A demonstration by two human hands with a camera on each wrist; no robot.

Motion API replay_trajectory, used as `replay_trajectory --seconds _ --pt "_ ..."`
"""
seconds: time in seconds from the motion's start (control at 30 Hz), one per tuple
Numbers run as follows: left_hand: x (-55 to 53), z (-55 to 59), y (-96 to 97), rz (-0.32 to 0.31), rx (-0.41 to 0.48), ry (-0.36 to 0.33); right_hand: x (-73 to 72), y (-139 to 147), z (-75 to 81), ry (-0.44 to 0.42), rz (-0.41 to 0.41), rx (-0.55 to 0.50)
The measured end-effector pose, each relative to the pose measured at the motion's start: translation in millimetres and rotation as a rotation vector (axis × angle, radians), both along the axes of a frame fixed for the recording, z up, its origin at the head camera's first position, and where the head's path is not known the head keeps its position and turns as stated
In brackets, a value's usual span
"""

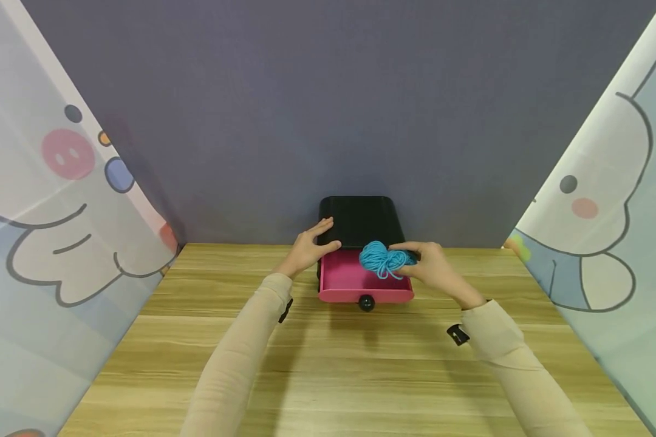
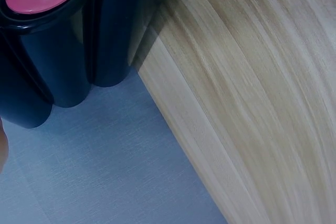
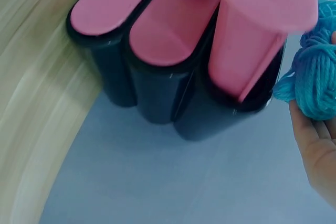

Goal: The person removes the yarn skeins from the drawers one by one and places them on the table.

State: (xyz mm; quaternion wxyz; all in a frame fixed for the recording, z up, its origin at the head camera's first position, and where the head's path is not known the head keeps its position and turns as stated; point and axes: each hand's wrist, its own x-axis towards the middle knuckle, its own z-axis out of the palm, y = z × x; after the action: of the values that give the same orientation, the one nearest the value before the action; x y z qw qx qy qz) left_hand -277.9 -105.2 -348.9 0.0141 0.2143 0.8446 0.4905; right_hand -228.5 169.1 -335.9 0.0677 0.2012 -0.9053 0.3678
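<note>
A skein of blue yarn [image 1: 379,258] is gripped between the thumb and fingers of my right hand [image 1: 434,267], over the right part of a pulled-out pink drawer [image 1: 341,273]. That drawer has a round black knob [image 1: 366,303] and slides out of the top of a black drawer unit [image 1: 361,221]. My left hand [image 1: 306,247] lies at the unit's left top edge, fingers extended and thumb apart. In the right wrist view the yarn [image 3: 317,80] hangs beside the pulled-out drawer [image 3: 265,1], with the fingers under it.
Two lower pink drawers [image 3: 168,35] sit pushed in, as the right wrist view shows. The unit stands on a wood-grain table [image 1: 361,376] against a grey backdrop [image 1: 328,109]. Printed cartoon panels [image 1: 27,255] flank the table on both sides.
</note>
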Motion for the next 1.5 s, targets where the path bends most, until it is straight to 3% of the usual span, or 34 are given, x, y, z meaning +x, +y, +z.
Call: replay_trajectory --seconds 0.33,0.57,0.63,0.93,1.03,1.1,1.2,1.27,1.5 --pt "-2.8 1.5 0.3 -0.004 -0.009 0.006 1.8 35 1.5 -0.034 -0.074 -0.059" --pt "-27.3 -23.4 -1.7 0.017 -0.012 0.013 5.5 56 -4.6 -0.005 -0.115 -0.109" --pt "-29.9 -26.2 -1.6 0.027 -0.02 0.011 6.8 60 -6.8 0.003 -0.118 -0.11" --pt "-30.8 -28.6 -1.2 0.031 -0.025 0.014 8.7 82 -20.1 0.013 -0.145 -0.084" --pt "-22.3 -20.5 -0.3 0.021 -0.023 0.002 7.5 90 -26.7 0.008 -0.17 -0.059" --pt "-21.6 -21.0 -0.4 0.018 -0.018 0.005 7.3 94 -30.6 0.004 -0.184 -0.041" --pt "-22.0 -21.9 -0.3 0.024 -0.018 0.0 6.8 99 -37.0 0.015 -0.201 -0.018" --pt "-29.1 -31.5 -1.7 0.03 -0.016 0.016 6.3 102 -41.7 0.033 -0.208 -0.01" --pt "-28.4 -32.9 -2.5 0.04 -0.022 0.008 1.9 116 -66.0 0.054 -0.211 -0.012"
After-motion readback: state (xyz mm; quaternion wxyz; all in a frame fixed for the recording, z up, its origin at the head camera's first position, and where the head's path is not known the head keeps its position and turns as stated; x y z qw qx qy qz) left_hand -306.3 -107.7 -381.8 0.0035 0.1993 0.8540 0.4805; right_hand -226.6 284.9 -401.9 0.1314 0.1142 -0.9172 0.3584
